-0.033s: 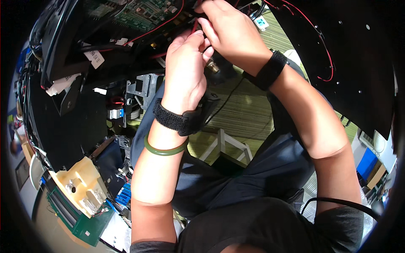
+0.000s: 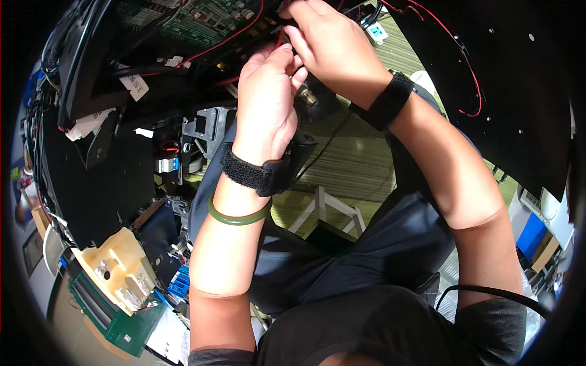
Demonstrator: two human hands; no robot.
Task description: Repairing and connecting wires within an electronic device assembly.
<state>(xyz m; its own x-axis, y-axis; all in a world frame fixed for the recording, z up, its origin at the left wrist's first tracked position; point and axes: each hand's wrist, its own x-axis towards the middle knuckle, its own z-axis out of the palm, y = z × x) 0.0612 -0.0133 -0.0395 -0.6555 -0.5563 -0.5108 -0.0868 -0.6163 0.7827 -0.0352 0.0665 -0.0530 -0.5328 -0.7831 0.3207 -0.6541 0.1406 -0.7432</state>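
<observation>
My left hand (image 2: 267, 100) is closed with thumb and fingers pinched round a red cable (image 2: 280, 38) inside a black cabinet. Just above and to its right, my right hand (image 2: 332, 46) is closed too, fingers curled at the upper stretch of the same cable. Its fingertips run to the top edge of the view, so the cable's end is hidden. A green circuit board (image 2: 210, 24) lies to the left of the hands, crossed by a thin red wire (image 2: 235, 39). Below the fingers a brass-coloured fitting (image 2: 307, 96) shows.
A black panel (image 2: 506, 91) with a loose red wire (image 2: 469, 67) stands on the right. At left hang cable bundles and a white label (image 2: 135, 86). Lower left are a cream moulded part (image 2: 116, 262) and a green case (image 2: 125, 332). A grey stool frame (image 2: 320, 207) stands between my legs.
Both hands stay at the red cable with the same grip. The view has shifted only very slightly.
</observation>
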